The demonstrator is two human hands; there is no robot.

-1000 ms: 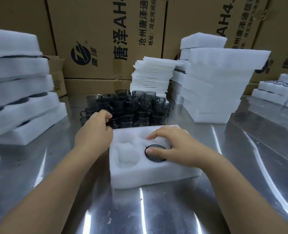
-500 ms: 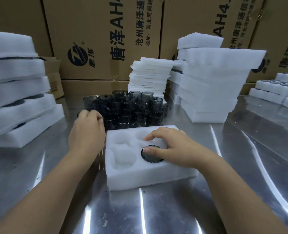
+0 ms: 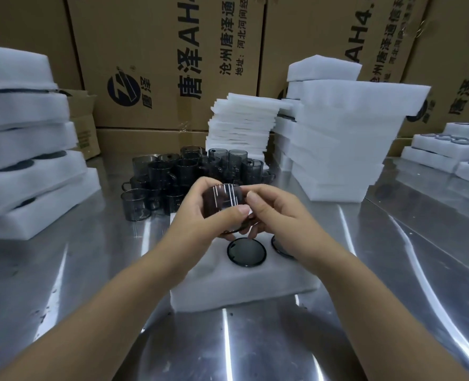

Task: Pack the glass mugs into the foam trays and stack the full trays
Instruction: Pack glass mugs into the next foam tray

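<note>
Head view: both my forearms reach in from below and meet over the tray (image 3: 241, 287). My left hand (image 3: 197, 224) wraps the mug (image 3: 222, 204), fingers (image 3: 200, 187) curled over its far side and thumb across the near side. My right hand (image 3: 280, 215) pinches its right edge. The mug hangs just above the tray, where two packed mugs (image 3: 246, 253) sit in pockets. Loose mugs (image 3: 172, 174) crowd the worktop (image 3: 90, 270) behind. The boxes (image 3: 172, 50) read "唐泽 AH4" and "沧州唐泽通信".
</note>
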